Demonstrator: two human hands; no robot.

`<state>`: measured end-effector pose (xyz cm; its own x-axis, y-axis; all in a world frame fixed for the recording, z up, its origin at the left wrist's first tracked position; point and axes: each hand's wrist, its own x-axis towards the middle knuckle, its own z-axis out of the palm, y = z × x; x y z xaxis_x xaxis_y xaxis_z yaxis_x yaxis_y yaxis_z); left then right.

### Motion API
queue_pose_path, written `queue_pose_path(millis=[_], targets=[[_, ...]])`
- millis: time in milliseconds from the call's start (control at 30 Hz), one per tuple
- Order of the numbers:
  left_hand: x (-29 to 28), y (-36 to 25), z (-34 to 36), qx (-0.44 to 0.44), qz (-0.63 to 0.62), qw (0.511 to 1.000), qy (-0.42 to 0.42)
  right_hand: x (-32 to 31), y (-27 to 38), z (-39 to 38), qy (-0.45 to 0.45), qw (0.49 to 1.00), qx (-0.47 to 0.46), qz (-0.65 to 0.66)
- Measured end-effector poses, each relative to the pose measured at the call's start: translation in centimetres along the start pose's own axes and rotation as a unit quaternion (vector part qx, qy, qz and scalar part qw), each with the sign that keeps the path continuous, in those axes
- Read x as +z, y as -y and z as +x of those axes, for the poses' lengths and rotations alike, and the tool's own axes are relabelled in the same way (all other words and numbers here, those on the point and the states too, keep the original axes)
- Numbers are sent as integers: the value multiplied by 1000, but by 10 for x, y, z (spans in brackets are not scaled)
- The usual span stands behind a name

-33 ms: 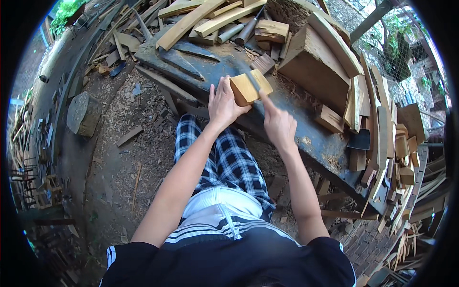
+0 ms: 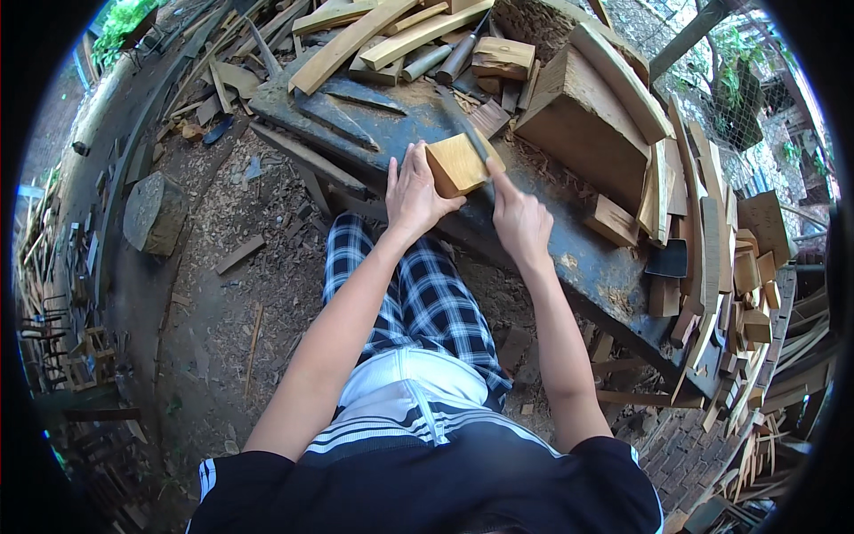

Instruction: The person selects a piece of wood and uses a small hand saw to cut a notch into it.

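A light yellow wooden block (image 2: 455, 165) stands on edge on the dark, worn workbench (image 2: 569, 258). My left hand (image 2: 411, 198) grips the block's left side, fingers spread along it. My right hand (image 2: 520, 222) is closed around the handle of a narrow dark metal tool (image 2: 473, 142), like a chisel. Its blade lies against the block's right upper edge. Both forearms come in from below, over my checked trousers.
A large wooden box-like piece (image 2: 578, 125) sits on the bench to the right of the block. Planks and offcuts (image 2: 382, 36) pile up at the back, more scraps (image 2: 729, 267) on the right. A log stump (image 2: 153, 214) stands on the chip-strewn ground at left.
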<state>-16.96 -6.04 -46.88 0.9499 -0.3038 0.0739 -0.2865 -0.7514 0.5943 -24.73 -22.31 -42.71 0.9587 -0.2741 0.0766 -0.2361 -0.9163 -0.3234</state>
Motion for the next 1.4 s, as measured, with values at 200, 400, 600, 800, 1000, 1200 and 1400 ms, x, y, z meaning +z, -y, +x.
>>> queue_pose_path(millis=[200, 400, 600, 800, 1000, 1200, 1400], targets=[[5, -6, 4, -6, 4, 1000, 10, 13, -2, -2, -50, 997, -52, 27], [0, -1, 1, -8, 2, 1000, 4, -11, 21, -38, 8, 996, -77, 47], [4, -6, 3, -13, -4, 1000, 20, 15, -6, 20, -41, 999, -18, 13], [9, 3, -1, 0, 4, 1000, -17, -6, 28, -38, 3, 994, -76, 78], [3, -7, 3, -5, -11, 1000, 5, -2, 12, -22, 28, 996, -45, 73], [5, -5, 4, -11, -7, 1000, 17, -1, 12, -5, 29, 997, 6, 69], [2, 1, 4, -12, -1, 1000, 7, -11, 23, -32, 31, 997, -47, 60]])
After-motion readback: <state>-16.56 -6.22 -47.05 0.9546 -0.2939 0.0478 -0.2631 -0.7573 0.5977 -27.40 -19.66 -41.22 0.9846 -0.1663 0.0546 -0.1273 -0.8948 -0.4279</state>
